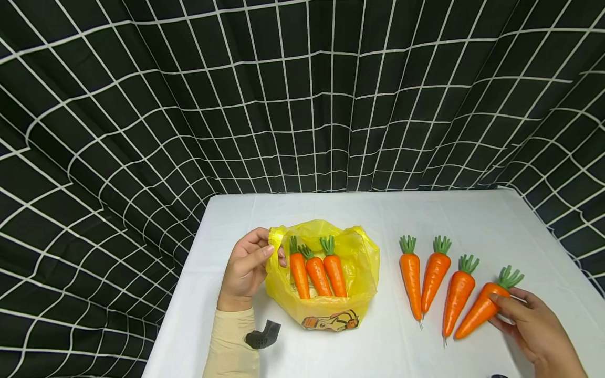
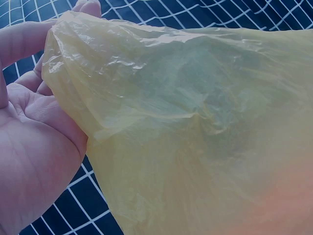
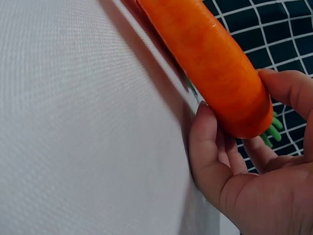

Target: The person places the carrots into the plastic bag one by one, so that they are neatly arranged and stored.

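Observation:
My left hand (image 1: 247,266) pinches the left handle of a yellow plastic bag (image 1: 366,262) between thumb and fingers. The bag's mouth gapes towards me, and three orange carrots (image 1: 334,275) lie side by side in it, green tops up. In the left wrist view, thin crinkled plastic (image 2: 161,112) stretches away from the palm. At the right, my right hand (image 1: 539,320) holds a thick carrot (image 3: 220,68) near its leafy end, thumb on one side and fingers on the other. Its tip points down and left in the head view.
Three more carrots (image 1: 459,296) lie in a row on the white tablecloth (image 1: 227,220), between the bag and my right hand. A black device (image 1: 263,336) sits by my left sleeve. Black curtains with a white grid (image 1: 302,105) surround the table at the back and sides.

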The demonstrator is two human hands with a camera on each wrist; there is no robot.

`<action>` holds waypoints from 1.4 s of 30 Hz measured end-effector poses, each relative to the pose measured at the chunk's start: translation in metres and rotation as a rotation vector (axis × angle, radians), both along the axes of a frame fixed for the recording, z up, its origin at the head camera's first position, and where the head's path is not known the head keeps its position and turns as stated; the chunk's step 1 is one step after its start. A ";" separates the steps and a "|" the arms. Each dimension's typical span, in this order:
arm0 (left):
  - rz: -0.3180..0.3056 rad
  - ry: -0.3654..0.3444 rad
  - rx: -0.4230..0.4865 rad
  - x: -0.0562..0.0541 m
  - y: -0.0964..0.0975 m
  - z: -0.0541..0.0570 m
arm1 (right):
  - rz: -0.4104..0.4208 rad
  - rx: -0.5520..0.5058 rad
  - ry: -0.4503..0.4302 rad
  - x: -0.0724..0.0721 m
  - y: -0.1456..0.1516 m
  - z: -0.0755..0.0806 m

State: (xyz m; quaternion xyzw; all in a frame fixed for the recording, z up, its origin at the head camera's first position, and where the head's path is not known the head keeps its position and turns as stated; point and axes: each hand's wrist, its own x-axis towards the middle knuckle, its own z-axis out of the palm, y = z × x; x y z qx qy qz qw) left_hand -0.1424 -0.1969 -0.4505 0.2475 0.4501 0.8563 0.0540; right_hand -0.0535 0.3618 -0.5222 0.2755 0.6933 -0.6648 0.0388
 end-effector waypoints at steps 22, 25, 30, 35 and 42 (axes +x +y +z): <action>-0.003 -0.002 -0.001 0.000 0.001 0.001 | -0.081 -0.121 0.084 0.007 -0.006 -0.001; -0.003 -0.003 -0.001 0.000 0.001 0.001 | -0.093 -0.129 0.085 0.007 -0.007 -0.001; -0.003 0.001 -0.006 -0.001 0.001 0.001 | -0.090 -0.145 0.117 0.007 -0.008 -0.001; -0.009 0.010 -0.008 -0.001 0.001 0.001 | -0.070 -0.203 0.185 0.006 -0.009 -0.001; -0.009 0.012 -0.011 -0.001 0.001 0.000 | -0.065 -0.224 0.223 0.005 -0.014 0.006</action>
